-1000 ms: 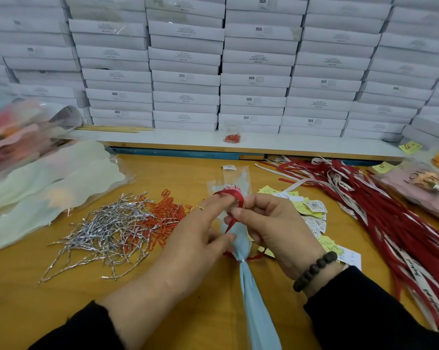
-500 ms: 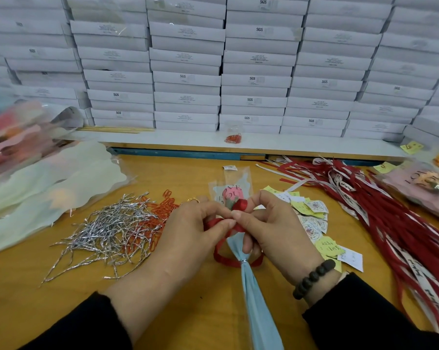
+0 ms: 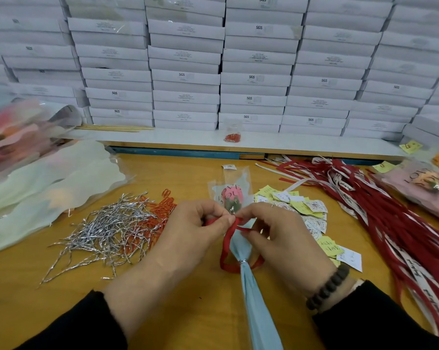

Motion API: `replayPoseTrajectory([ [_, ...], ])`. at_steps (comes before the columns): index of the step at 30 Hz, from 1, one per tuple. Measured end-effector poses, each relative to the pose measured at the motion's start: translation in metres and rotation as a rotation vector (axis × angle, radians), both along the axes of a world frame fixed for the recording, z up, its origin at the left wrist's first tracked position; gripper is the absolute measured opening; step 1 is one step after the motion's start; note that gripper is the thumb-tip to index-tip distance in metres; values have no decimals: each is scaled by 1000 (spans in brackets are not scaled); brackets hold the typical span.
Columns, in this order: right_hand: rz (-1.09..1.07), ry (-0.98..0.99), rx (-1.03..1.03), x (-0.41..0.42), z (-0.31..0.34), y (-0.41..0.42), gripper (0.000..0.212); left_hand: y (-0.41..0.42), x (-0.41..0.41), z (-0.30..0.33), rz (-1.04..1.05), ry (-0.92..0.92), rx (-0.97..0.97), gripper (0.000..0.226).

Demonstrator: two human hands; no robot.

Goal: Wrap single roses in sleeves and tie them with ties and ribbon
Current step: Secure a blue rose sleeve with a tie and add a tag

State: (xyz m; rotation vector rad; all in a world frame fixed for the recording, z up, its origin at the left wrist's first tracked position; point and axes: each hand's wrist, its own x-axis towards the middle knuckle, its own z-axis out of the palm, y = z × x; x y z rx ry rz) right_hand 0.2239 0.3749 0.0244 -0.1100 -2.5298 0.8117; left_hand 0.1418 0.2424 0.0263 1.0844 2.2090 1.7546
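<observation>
While sleeved rose (image 3: 232,198) lies on surface (image 3: 188,299) between hands, left hand (image 3: 188,233) and right hand (image 3: 281,238) pinch red ribbon (image 3: 228,238); silver ties (image 3: 107,231) left of left hand.

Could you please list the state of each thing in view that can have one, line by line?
Left hand: pinches the red ribbon.
Right hand: pinches the same ribbon.
Red ribbon: looped round the sleeve, not yet knotted.
Blue sleeve: gathered, cinched by a silver tie.
Rose: wrapped, lying flat.
Silver ties: loose pile.
White boxes: closed, stacked.
</observation>
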Motion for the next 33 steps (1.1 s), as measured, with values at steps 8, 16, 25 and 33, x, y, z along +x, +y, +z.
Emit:
replayPoseTrajectory([
  [8, 8, -152, -547, -2, 6, 3, 14, 0, 0, -1, 30, 6, -3, 14],
  [16, 165, -317, -889, 3, 12, 5, 21, 0, -3, -5, 74, 6, 6, 17],
  [25, 10, -278, -411, 2, 7, 7, 51, -1, -4, -6, 93, 35, -18, 18],
  [33, -264, -56, 458, 8, 10, 1, 33, -2, -3, -7, 101, 29, -20, 19],
])
